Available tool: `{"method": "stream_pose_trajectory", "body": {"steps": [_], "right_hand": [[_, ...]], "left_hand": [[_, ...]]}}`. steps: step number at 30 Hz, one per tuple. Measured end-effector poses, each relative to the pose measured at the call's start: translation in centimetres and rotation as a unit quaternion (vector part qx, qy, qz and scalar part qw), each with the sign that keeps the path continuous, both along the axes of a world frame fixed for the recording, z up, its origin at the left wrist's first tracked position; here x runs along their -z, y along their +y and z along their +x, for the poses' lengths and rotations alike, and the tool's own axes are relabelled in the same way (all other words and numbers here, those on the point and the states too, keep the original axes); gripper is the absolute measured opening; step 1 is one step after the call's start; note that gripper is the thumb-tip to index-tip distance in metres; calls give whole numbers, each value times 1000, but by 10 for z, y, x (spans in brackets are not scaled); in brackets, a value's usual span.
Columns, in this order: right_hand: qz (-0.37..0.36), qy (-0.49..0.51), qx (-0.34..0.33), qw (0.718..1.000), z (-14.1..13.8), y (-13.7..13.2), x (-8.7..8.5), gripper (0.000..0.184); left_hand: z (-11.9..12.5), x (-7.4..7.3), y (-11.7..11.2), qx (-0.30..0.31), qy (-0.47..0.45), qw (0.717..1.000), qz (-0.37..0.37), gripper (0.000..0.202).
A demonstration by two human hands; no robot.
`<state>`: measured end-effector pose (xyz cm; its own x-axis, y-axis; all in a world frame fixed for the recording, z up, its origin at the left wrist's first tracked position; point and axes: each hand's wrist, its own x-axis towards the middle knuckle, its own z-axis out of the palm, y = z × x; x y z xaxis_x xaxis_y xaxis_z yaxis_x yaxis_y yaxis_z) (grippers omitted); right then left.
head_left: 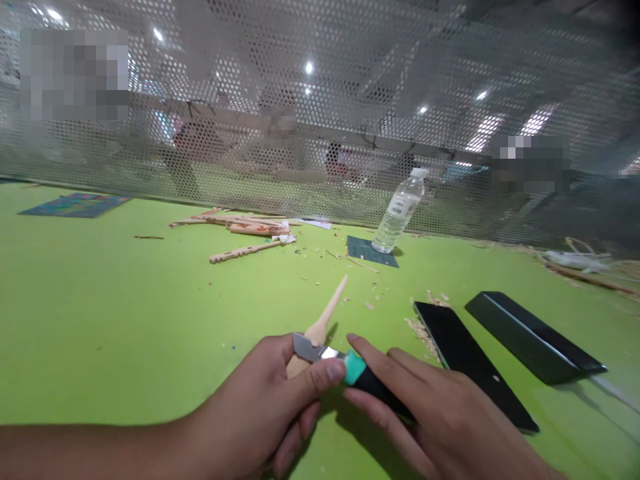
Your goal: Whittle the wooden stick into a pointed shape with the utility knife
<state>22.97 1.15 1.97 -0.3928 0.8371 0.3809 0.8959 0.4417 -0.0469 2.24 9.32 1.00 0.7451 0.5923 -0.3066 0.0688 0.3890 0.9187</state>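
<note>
My left hand is closed around a pale piece of carved wood, whose slim tapered point reaches away from me over the green table. The lower part of the wood is hidden in the palm. A utility knife with a black and turquoise handle lies in my right hand, its fingers wrapped along the grip. The knife's flat metal blade crosses the wood just below the swelling of the shaft. My left thumb presses near the base of the blade, by the turquoise part.
A phone and a dark glossy angular object lie at right. Wood shavings are scattered beside the phone. Farther back are a water bottle on a dark sheet, carved sticks and a perforated screen.
</note>
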Motion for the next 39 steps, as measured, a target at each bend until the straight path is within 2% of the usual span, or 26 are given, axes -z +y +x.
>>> {"method": "stream_pose_trajectory", "body": {"steps": [7, 13, 17, 21, 24, 28, 33, 39], "right_hand": [[83, -23, 20, 996, -6, 2, -4, 42], [105, -15, 53, 993, 14, 9, -11, 43], [59, -16, 26, 998, 24, 15, -14, 41], [-20, 7, -27, 999, 20, 15, -15, 40], [-46, 15, -48, 998, 17, 14, -16, 40], [-23, -7, -48, 999, 15, 11, -14, 38], [36, -31, -16, 999, 9, 6, -9, 41], [73, -17, 10, 997, -1, 1, -3, 41]], "left_hand": [[3, 0, -4, -22, -8, 999, -35, 59], [2, 2, -1, -13, -10, 999, -38, 51], [-1, 2, 0, 5, -20, 999, -30, 46], [-4, -1, 0, 19, -24, 999, -26, 42], [-3, -2, 0, 28, -4, 999, -17, 45], [-2, -4, 1, 30, 14, 999, -27, 49], [-2, -4, 2, 27, 32, 999, -21, 50], [-1, 3, 5, 14, 28, 999, -32, 57]]}}
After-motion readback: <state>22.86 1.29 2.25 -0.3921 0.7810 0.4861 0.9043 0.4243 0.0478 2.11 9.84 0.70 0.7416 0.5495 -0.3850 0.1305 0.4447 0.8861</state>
